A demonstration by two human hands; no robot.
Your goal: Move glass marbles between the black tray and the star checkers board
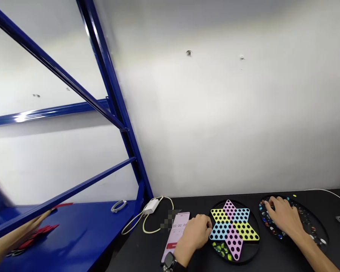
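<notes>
My left hand (197, 231), with a watch (170, 260) on its wrist, is closed at the left rim of a round black game board. Its fingers curl inward, and what they hold, if anything, is hidden. On the board sits a star-shaped Chinese checkers panel (231, 227) in pink, yellow and blue with dark holes. Yellow-green marbles (221, 248) lie in the board's lower left section. Over a round black tray (320, 223) of mixed glass marbles (269, 223), my right hand (285, 214) reaches down with fingers bent and apart; its fingertips are among the marbles.
A phone (179, 225) showing a timer lies partly under my left forearm. Beside it are a white adapter (151, 206) and cable. A blue metal frame (124, 124) rises at left, where another person's arm (25, 232) reaches over a blue table (82, 234). A white wall stands behind.
</notes>
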